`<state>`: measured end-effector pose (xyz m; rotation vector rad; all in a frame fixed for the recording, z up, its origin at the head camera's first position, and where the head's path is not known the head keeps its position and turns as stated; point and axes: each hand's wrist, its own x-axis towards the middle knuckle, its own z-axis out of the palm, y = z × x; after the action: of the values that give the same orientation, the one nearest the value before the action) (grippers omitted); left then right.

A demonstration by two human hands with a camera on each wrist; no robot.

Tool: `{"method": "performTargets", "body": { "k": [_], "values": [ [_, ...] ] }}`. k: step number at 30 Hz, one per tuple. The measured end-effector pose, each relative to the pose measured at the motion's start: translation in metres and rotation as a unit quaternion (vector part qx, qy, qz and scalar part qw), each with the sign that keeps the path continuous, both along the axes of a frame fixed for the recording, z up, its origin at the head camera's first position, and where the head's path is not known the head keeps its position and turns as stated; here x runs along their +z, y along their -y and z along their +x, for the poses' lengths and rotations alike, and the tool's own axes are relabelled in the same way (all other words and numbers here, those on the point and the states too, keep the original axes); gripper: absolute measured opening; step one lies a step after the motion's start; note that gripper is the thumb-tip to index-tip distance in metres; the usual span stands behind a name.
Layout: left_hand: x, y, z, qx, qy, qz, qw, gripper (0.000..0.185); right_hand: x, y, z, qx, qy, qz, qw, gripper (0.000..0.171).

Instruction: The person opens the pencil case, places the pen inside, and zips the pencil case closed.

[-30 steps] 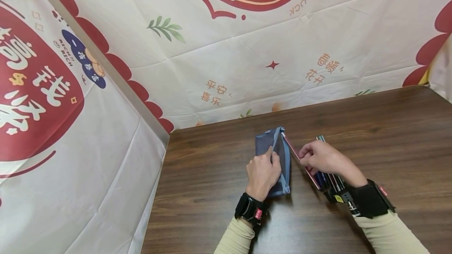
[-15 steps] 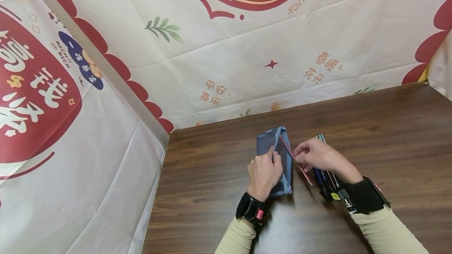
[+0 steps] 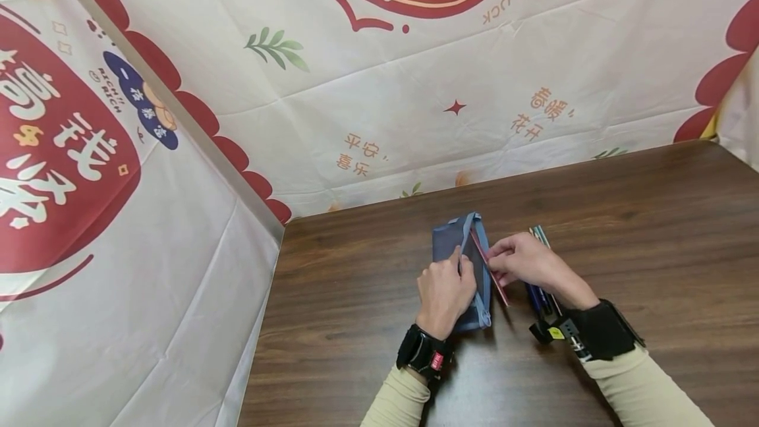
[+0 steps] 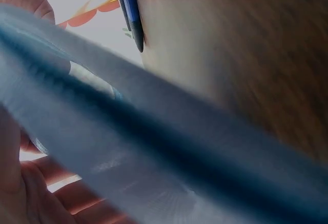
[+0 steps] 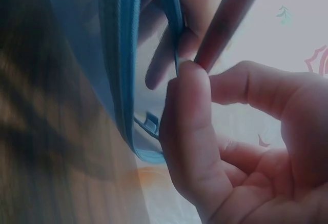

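A blue mesh zip pencil case [image 3: 446, 242] lies on the wooden table, its zipper undone. My left hand [image 3: 445, 292] grips it by the edge of the opening, and through the mesh [image 4: 138, 183] its fingers [image 4: 77, 196] show in the left wrist view. Between thumb and fingertips my right hand [image 3: 524, 259] pinches a slim red pencil [image 3: 503, 294]. The pencil's far end reaches into the opening, while its near end sticks out toward me. In the right wrist view the pencil [image 5: 230, 21] slants up from my fingertips beside the blue zipper [image 5: 120, 65].
Several pens and pencils [image 3: 539, 298] lie on the table [image 3: 640, 236] under my right wrist, partly hidden by it. A printed white cloth [image 3: 385, 111] hangs behind the table, and a cloth-covered panel [image 3: 178, 269] stands along the left.
My right hand has moved left with the red pencil, away from the other pens. The pencil's far end now sits deeper in the pencil case's opening. My left hand has barely moved.
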<state>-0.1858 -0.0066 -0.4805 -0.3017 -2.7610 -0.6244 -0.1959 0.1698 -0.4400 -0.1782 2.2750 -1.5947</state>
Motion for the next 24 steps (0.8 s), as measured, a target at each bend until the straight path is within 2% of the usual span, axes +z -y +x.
{"method": "performTargets", "body": {
  "k": [10, 24],
  "values": [
    [0.0, 0.0, 0.0, 0.01, 0.009, 0.002, 0.9999, 0.04, -0.004, 0.012, 0.001, -0.023, -0.025, 0.014, 0.999, 0.028],
    [0.001, 0.001, -0.001, 0.011, -0.001, 0.011, 0.9999, 0.038, -0.002, 0.023, 0.003, -0.04, -0.053, 0.064, 0.996, 0.03]
  ]
}}
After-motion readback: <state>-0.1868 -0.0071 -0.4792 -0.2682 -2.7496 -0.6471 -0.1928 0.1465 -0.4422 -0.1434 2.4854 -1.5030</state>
